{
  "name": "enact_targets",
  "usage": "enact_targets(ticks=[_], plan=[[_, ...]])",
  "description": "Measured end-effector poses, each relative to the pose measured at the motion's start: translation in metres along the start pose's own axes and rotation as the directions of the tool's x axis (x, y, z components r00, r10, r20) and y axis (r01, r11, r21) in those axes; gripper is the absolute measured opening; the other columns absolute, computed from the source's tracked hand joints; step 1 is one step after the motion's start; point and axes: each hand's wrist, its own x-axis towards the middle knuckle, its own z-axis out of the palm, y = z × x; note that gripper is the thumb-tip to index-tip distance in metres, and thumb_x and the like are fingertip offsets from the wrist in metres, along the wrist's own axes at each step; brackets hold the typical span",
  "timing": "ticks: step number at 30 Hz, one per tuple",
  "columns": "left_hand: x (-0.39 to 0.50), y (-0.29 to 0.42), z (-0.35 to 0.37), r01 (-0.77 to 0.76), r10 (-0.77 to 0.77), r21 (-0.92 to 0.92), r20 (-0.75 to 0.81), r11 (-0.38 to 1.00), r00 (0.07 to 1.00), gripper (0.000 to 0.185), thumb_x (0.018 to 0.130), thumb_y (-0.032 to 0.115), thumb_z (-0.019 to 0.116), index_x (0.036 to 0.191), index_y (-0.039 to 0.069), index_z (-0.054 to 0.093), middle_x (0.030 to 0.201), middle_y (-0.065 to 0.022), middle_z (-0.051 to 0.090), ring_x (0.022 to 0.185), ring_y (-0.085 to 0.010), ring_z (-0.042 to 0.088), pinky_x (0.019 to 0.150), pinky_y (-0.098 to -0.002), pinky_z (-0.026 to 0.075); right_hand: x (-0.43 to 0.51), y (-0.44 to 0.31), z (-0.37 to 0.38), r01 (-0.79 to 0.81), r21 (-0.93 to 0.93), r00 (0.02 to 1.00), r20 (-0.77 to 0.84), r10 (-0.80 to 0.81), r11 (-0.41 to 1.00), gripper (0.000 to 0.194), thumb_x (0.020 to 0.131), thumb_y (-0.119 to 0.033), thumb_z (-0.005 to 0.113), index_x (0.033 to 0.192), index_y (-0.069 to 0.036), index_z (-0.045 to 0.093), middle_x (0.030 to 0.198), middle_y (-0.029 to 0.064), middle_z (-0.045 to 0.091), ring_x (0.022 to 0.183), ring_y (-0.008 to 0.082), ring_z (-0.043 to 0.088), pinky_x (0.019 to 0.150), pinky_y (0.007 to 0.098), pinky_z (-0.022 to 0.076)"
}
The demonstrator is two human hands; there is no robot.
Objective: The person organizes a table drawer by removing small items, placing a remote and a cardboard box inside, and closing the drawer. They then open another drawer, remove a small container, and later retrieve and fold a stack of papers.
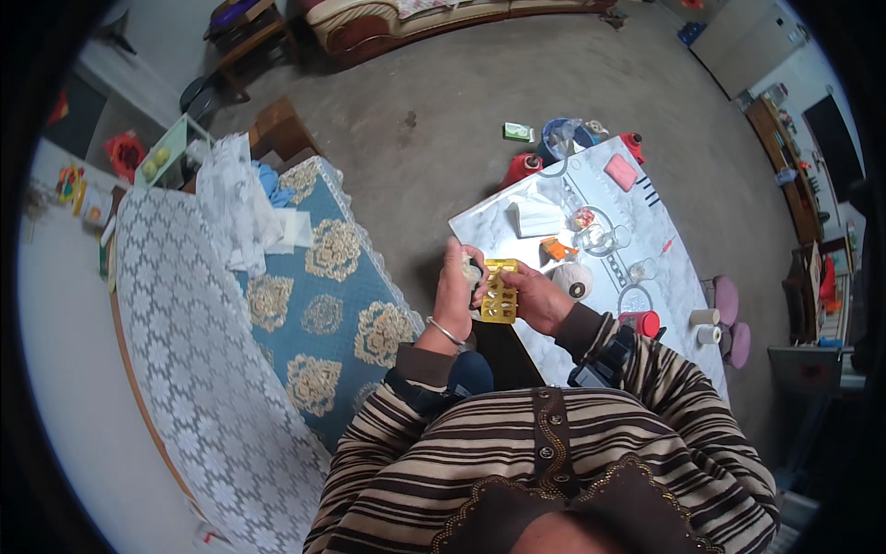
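My right hand (541, 299) grips a yellow plastic case (500, 292) by its right side, thumb on its face. The case has two rows of small compartments, some holding pale, shiny bits too small to name. Beside it, my left hand (453, 294) is curled around a pale and black thing (473, 273), mostly hidden by the fingers. Both hands are raised in front of me at the left edge of a marble-patterned table (664, 287). Just beyond my right hand sit a white cone of thread (573, 280) and a crumpled orange wrapper (557, 248).
On the table are white tissues (540, 217), a pink cloth (621, 172), drinking glasses (635, 299), a red-lidded jar (641, 323) and two thread spools (706, 317). A lace-covered sofa (208, 332) lies to my left. A lined bin (564, 135) and red jugs (522, 168) stand past the table.
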Motion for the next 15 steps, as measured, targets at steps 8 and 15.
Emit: enact_targets(ticks=[8,15], plan=[[0.054,0.049,-0.019,0.176,-0.105,-0.441,0.182,0.880,0.978,0.028,0.100,0.034,0.042,0.081,0.014,0.043,0.068,-0.0018,0.042,0.056,-0.0146,0.041,0.049,-0.0283,0.035,0.038,-0.043,0.024,-0.018,0.031,0.988,-0.153,0.022,0.999,0.029,0.103,-0.022,0.039,0.129,-0.013,0.044,0.118,0.0057,0.057,0.107,0.0206,0.059,0.093,0.0437,0.0471],[0.091,0.072,-0.020,-0.157,0.166,-0.114,0.072,0.981,0.984,0.029,0.100,0.029,0.044,0.079,0.009,0.045,0.070,-0.0030,0.046,0.062,-0.0156,0.045,0.059,-0.0307,0.040,0.105,-0.050,0.044,0.046,0.268,0.998,0.027,-0.056,0.962,0.020,0.103,-0.023,0.038,0.113,-0.013,0.052,0.096,0.0014,0.062,0.088,0.0151,0.060,0.081,0.0377,0.0513]])
